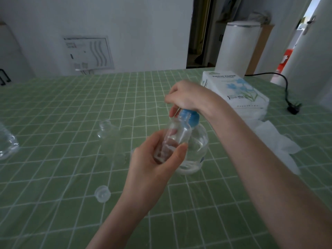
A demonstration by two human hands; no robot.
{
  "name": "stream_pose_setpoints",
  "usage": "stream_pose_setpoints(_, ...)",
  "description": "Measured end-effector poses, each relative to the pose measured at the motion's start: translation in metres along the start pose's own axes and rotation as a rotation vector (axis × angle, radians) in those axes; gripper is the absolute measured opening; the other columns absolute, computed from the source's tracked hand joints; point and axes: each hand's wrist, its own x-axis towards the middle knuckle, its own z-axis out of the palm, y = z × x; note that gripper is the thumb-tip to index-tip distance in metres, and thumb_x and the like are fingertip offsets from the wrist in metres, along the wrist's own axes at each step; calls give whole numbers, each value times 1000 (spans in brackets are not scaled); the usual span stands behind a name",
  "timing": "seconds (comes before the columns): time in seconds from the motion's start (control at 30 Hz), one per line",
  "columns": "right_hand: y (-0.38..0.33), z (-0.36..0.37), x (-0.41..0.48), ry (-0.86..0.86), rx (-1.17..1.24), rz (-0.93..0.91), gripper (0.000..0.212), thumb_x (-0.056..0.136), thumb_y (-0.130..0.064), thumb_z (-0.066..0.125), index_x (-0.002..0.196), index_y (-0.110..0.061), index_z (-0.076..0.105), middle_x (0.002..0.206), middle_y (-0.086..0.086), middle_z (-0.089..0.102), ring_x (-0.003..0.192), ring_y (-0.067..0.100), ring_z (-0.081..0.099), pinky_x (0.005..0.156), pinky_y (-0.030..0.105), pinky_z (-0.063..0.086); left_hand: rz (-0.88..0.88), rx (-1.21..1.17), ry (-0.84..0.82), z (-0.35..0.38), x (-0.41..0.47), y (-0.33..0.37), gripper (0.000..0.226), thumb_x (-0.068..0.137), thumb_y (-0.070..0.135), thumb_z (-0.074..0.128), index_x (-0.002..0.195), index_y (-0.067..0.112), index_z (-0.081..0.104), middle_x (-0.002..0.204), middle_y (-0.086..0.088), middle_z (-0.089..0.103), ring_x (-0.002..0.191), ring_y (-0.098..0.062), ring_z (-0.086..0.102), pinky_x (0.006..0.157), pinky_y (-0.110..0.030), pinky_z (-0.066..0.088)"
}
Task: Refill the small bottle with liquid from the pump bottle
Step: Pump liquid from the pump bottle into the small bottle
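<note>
Left hand (152, 166) at centre frame, fingers wrapped round small bottle (179, 133); bottle tilted, mouth up at blue pump head (190, 119). Right hand (186, 97) above, fingers curled over pump head. Pump bottle (199, 147) stands on green checked desk (53, 105), just behind small bottle. Clear cap (102, 193) on desk, lower left. Tissue box (235, 90) upper right, loose tissue (276, 142) below it.

Two hands (152, 169) (186, 97), one pump bottle (199, 141), three clear bottles (178, 133) (106, 128) (7, 146) — one loose cap (102, 194), one tissue pack (239, 90).
</note>
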Motion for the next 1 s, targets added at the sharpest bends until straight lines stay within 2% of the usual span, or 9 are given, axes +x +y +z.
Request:
stream_pose_setpoints(0.1,-2,-5,-1,41,7,-31,33,96,-20,48,120,0,59,109,17,70,100,30,67,95,41,51,11,-18,-7,1,1,0,20,74,30,65,86,46,67,63,10,66,55,-2,58,52,-15,48)
stream_pose_setpoints(0.2,-5,-11,0,81,-7,-56,34,95,-23,50,117,0,62,105,17,73,88,25,68,84,36,52,28,-36,-12,1,2,0,17,71,38,67,87,44,67,67,9,68,58,-5,61,52,-17,49)
stream_pose_setpoints(0.27,-6,-12,-1,64,-6,-52,34,95,-22,50,118,0,62,106,17,72,93,27,69,88,39,52,30,-30,-5,1,2,0,18,69,42,65,87,42,67,67,7,67,59,-8,60,52,-20,49)
stream_pose_setpoints(0.33,-6,-10,-1,44,-10,-41,33,95,-19,49,120,-1,61,108,16,72,100,30,69,90,39,52,27,-27,1,1,3,0,15,71,39,68,86,42,67,67,7,67,58,-9,60,52,-21,49)
stream_pose_setpoints(0.5,-2,-4,-1,11,2,-18,33,95,-17,49,122,-1,59,112,16,70,105,29,67,95,39,49,17,-6,-16,1,1,0,13,75,28,64,85,35,67,62,10,66,53,0,57,50,-13,46)
stream_pose_setpoints(0.63,0,0,-1,6,22,-11,33,94,-16,48,121,0,59,112,17,70,101,27,67,87,35,51,2,8,1,0,0,-2,13,74,31,64,83,39,67,59,7,63,51,-4,53,49,-17,46)
stream_pose_setpoints(0.73,-3,-5,-1,53,16,-41,31,95,-19,49,118,-1,61,105,14,73,98,28,69,91,38,52,15,-10,-5,2,2,-1,17,74,30,64,85,42,67,62,10,65,54,-4,57,50,-16,47)
stream_pose_setpoints(0.83,-6,-10,0,80,-2,-67,29,93,-19,50,114,-2,62,100,13,74,94,28,70,86,38,53,39,-7,8,2,2,-1,16,75,31,67,87,41,67,65,10,67,57,-3,60,51,-16,48)
stream_pose_setpoints(1.0,-5,-8,0,11,-9,-48,33,95,-20,50,123,-4,57,109,13,69,99,27,67,93,39,51,51,10,1,2,2,-1,17,72,42,66,88,43,67,67,5,66,58,-13,58,50,-24,48)
